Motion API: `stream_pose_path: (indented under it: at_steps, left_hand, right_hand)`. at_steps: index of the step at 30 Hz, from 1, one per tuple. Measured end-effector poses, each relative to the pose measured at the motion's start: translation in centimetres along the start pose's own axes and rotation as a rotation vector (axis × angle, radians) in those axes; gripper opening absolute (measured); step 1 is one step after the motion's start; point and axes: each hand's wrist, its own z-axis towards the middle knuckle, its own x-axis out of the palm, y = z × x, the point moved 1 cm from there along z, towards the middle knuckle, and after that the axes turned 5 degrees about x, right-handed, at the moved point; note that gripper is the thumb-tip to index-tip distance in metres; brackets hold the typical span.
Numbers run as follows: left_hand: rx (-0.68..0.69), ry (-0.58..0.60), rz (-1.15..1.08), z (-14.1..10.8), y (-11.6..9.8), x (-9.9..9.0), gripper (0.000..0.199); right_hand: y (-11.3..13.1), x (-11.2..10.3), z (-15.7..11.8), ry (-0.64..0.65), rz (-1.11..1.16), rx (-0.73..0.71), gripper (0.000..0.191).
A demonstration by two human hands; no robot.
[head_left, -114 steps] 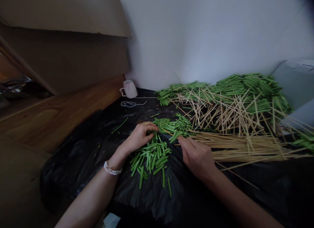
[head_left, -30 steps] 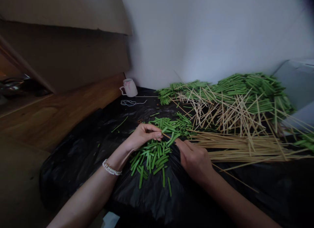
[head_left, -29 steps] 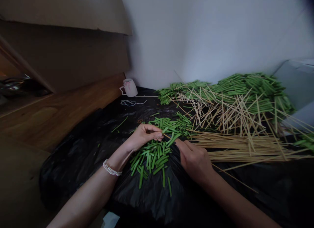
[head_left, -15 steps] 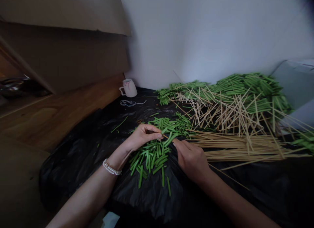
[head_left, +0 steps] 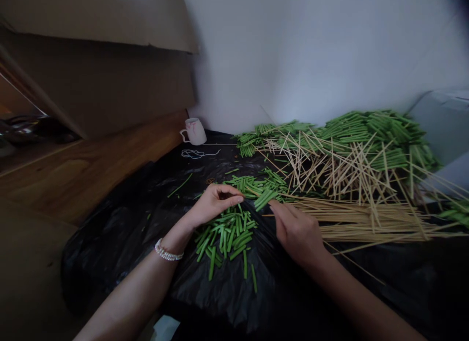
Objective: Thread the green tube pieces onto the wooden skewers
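Observation:
My left hand (head_left: 219, 202), with a pearl bracelet (head_left: 168, 250) at its wrist, is closed in a pinch at the left end of a thin wooden skewer (head_left: 252, 191). To the right, several cut green stalk pieces (head_left: 264, 199) lie side by side across the skewer. My right hand (head_left: 297, 229) is closed, its thumb and forefinger at the right edge of these pieces; its other fingers are curled under. Beneath and between the hands spreads a loose heap of cut green stalks (head_left: 229, 236) on black plastic sheeting (head_left: 227, 302).
Bare skewers (head_left: 351, 216) lie in a bundle right of my right hand. Behind them are filled green skewers (head_left: 370, 128) in a pile against the wall. A white mug (head_left: 195, 131) and a coil of string (head_left: 196, 154) sit at the back left, near a cardboard box (head_left: 139, 82).
My right hand has moved right, away from my left hand, and the green pieces between them have shifted right with it. My left hand stays almost in place.

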Motion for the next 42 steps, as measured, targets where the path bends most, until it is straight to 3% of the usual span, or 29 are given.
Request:
stream_pose_path:
  at_steps: [5,10,13,20,26,31,36,42]
  left_hand:
    - [0.250,0.177,0.398,-0.2,-0.3,0.4,0.012]
    - [0.287,0.388,0.592,-0.8,-0.9,1.1,0.033]
    - [0.289,0.408,0.651,-1.0,-1.1,1.3,0.035]
    - [0.304,0.337,0.684,-0.8,-0.5,1.6,0.013]
    - [0.258,0.086,0.455,-0.2,0.5,1.1,0.014]
    - [0.036,-0.169,0.066,0.2,1.0,0.4,0.029]
    - [-0.093,-0.168,-0.369,0.3,1.6,0.2,0.031]
    - [-0.100,-0.169,-0.462,0.3,1.9,0.3,0.027]
  right_hand:
    - [-0.2,0.1,-0.1,0.003,-0.033,-0.015,0.027]
    - [0.1,0.2,-0.1,0.011,-0.036,-0.014,0.027]
    - [0.0,0.2,-0.1,0.021,-0.038,-0.016,0.028]
    - [0.1,0.3,-0.2,0.023,-0.035,-0.018,0.027]
    - [0.1,0.1,-0.1,-0.009,-0.012,-0.023,0.027]
    - [0.3,0.0,-0.1,-0.003,-0.035,-0.029,0.027]
    - [0.4,0.2,-0.2,0.042,-0.050,-0.024,0.030]
    - [0.4,0.3,-0.2,0.075,-0.056,-0.010,0.031]
